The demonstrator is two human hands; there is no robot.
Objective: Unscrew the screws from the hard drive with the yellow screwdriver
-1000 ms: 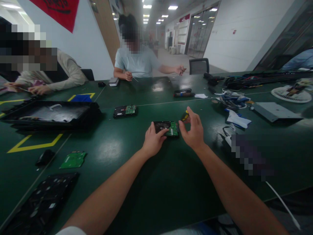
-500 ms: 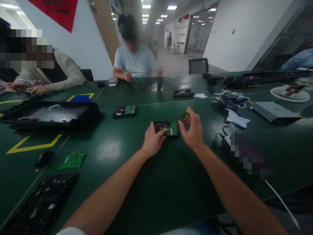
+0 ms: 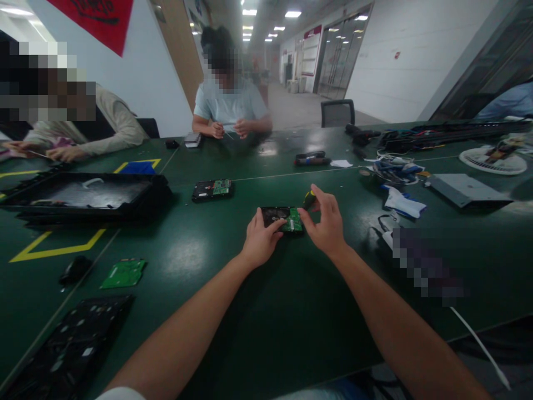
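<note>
Now | left hand pins hard drive | right hand grips screwdriver | second drive beyond

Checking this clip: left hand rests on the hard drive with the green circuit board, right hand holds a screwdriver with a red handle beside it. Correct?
Not quite. In the head view the screwdriver handle in the right hand is yellow and black, not red. The left hand does rest on the hard drive.

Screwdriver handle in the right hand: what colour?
Black and yellow, seen in the head view: screwdriver handle above the right hand.
</note>
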